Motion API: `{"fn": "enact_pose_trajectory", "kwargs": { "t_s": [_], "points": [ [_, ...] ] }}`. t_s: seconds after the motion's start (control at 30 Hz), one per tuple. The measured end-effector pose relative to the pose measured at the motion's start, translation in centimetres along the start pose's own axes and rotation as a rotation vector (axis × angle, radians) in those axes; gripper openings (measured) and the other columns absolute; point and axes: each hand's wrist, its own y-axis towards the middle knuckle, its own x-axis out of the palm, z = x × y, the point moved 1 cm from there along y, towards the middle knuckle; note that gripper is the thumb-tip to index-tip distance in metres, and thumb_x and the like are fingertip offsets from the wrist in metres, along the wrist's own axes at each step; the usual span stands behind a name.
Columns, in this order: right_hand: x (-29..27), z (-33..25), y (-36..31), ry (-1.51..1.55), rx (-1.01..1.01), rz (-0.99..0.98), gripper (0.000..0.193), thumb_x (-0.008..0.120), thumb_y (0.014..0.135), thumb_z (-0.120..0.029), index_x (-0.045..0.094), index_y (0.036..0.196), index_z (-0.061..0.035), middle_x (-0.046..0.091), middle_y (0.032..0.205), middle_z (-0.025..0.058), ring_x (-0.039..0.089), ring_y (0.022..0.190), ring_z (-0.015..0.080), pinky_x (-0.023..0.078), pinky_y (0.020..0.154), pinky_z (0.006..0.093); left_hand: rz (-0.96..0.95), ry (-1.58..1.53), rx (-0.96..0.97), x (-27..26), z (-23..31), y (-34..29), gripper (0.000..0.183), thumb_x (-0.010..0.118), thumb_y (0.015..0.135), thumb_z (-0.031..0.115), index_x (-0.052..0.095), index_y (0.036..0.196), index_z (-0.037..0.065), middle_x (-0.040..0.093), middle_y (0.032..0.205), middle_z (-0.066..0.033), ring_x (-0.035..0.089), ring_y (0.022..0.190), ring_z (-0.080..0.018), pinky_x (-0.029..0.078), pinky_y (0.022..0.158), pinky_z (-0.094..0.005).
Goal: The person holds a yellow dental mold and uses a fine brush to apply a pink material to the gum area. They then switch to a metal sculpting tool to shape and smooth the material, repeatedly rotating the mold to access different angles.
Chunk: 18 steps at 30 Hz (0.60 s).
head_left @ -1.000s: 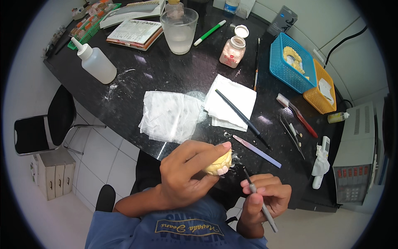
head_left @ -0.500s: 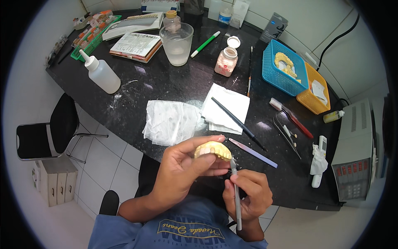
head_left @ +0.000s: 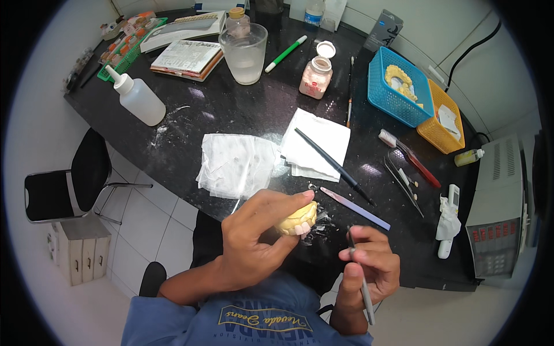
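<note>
While red print marks the clear jar of pinkish powder [head_left: 315,82] at top centre and yellow lettering crosses my blue shirt [head_left: 173,318] along the bottom, my left hand [head_left: 254,239] is closed around a dental cast [head_left: 299,214] in the middle of the frame. Yellow, matte and plaster-like, the cast curves in an arch with smooth pinkish-white teeth at its front. It sits between my index finger and thumb, on the right side of that hand. At lower right, my right hand [head_left: 372,265] pinches a slim grey tool [head_left: 366,295], rod-shaped with a dark tip pointing up, apart from the cast. Whitish scraps speckle the glossy black tabletop [head_left: 248,109] just beside the teeth.
</note>
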Motion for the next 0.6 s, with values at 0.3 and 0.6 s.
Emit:
{"fn": "enact_pose_trajectory", "kwargs": {
  "t_s": [0.3,0.6],
  "points": [
    [1.1,0.5,0.6,0.029,0.091,-0.088,0.017,0.07,0.089,-0.008,0.067,0.102,0.0014,0.069,0.096,0.0189,0.07,0.09,0.0314,0.057,0.081,0.0359,-0.129,-0.054,-0.248,-0.6,0.5,0.4,0.045,0.072,0.076,-0.003,0.067,0.121,0.004,0.069,0.095,-0.0132,0.068,0.077,-0.0168,0.054,0.068,-0.026],
    [1.6,0.2,1.1,-0.109,0.242,-0.162,0.023,0.07,0.085,-0.003,0.066,0.108,0.0017,0.066,0.1,0.0166,0.067,0.086,0.0213,0.053,0.076,0.0289,-0.228,-0.382,-0.52,-0.9,0.5,1.3,0.035,0.067,0.088,-0.001,0.063,0.122,-0.004,0.069,0.1,-0.0122,0.068,0.084,-0.0124,0.054,0.071,-0.023]
  ]
}}
